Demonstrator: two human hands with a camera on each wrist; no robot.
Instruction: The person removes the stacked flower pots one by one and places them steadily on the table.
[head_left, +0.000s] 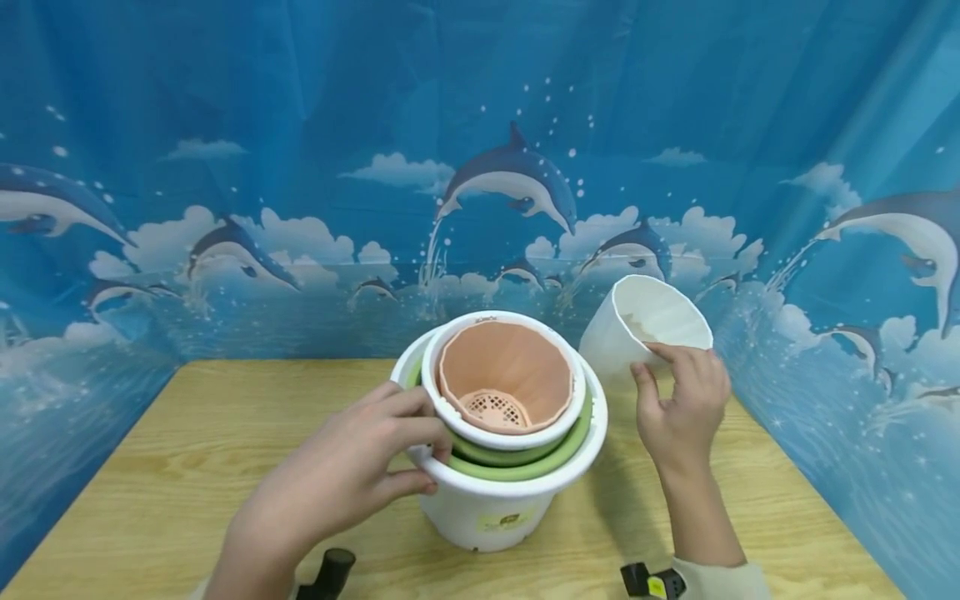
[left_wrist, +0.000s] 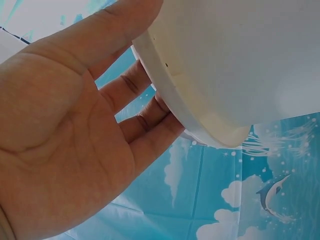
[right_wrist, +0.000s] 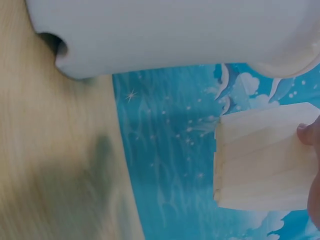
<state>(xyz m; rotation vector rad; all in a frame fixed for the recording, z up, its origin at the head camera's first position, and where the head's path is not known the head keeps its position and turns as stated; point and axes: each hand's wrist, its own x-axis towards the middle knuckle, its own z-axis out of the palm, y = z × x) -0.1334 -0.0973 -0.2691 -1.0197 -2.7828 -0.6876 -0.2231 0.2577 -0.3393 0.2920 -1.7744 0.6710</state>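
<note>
A stack of nested flower pots stands upright on the table: a large white pot (head_left: 483, 512) outermost, green pots (head_left: 517, 471) within it, then a smaller white pot (head_left: 577, 379), and a terracotta-coloured pot (head_left: 510, 358) with a perforated bottom innermost. My left hand (head_left: 345, 462) grips the large white pot's rim at its left side, fingers over the edge and thumb outside, as the left wrist view also shows. To the right of the stack, my right hand (head_left: 686, 400) pinches the rim of a separate white pot (right_wrist: 265, 160), held tilted above the table.
The wooden table (head_left: 247, 433) reaches back to a blue curtain (head_left: 337, 125) printed with dolphins and clouds, which also closes both sides. Dark wrist-camera parts (head_left: 333, 571) show near the front edge by each forearm.
</note>
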